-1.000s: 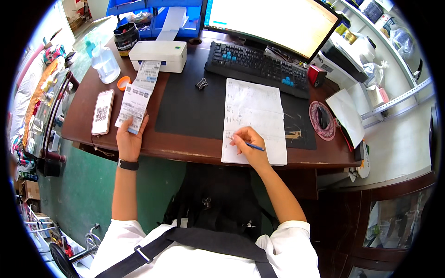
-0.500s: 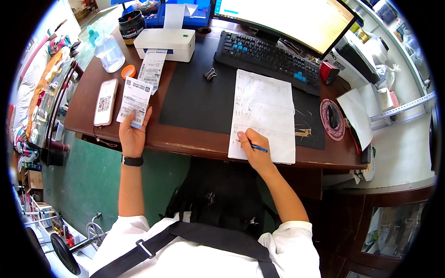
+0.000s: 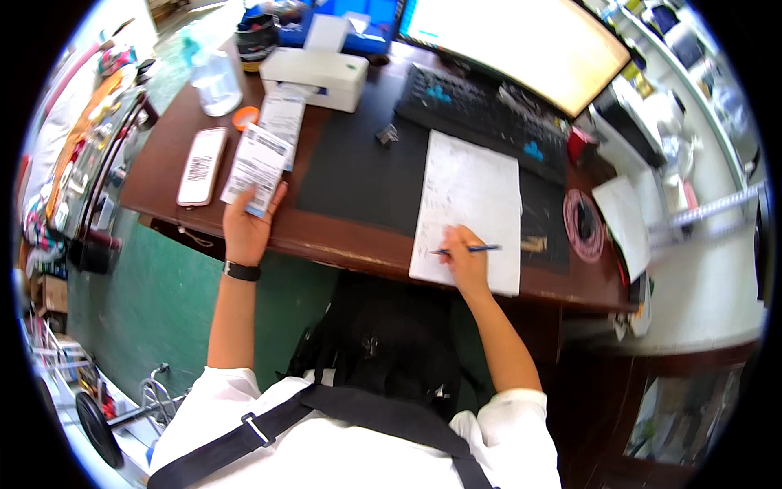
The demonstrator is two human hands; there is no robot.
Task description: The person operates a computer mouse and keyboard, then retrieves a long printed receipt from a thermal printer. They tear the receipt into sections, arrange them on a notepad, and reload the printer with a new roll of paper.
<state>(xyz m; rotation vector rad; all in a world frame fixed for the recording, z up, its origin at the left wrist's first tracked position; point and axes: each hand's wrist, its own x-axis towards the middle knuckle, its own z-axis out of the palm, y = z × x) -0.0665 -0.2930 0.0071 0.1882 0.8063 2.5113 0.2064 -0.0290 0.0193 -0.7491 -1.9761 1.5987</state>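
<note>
Near the left front of the desk, my left hand (image 3: 247,232) is closed on a printed shipping label (image 3: 259,159), its thumb on the label's lower part. The label overlaps a strip of labels (image 3: 283,114) hanging out of the white label printer (image 3: 326,77). On the right, my right hand (image 3: 470,265) grips a blue pen (image 3: 487,248) over the lower part of a white notepad (image 3: 472,175) with handwriting on it. The pen lies nearly level across the fingers. Blur hides whether its tip touches the paper.
A phone (image 3: 202,167) lies left of the label, near an orange cap (image 3: 245,118) and a clear pump bottle (image 3: 217,85). A binder clip (image 3: 387,135) rests on the black mat (image 3: 354,175). Behind the notepad are a keyboard (image 3: 481,114) and monitor (image 3: 521,45).
The whole view has shifted and blurred. Between my fingers the pen has turned flatter, and my right hand has moved a little to the right on the notepad. The label has tilted slightly.
</note>
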